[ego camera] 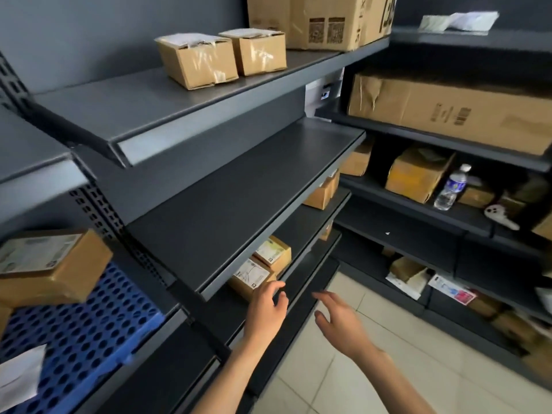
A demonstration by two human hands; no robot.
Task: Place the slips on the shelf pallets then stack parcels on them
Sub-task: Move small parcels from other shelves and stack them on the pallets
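Note:
My left hand [267, 306] hovers with fingers spread just in front of two small labelled parcels [258, 271] on a lower dark shelf. My right hand [337, 321] is open beside it, out over the floor, holding nothing. At the far left a blue perforated pallet [77, 339] lies on a shelf, carrying a brown parcel [50, 268] with a label on top. A white slip [18, 375] lies on the pallet's near left corner. The wide middle shelf [239, 198] is bare.
Two small boxes [221, 58] and a large carton [322, 19] stand on the top shelf. The right-hand rack holds a long carton [448, 112], a water bottle [451, 186], several smaller boxes and papers. Pale floor tiles [328, 377] lie below.

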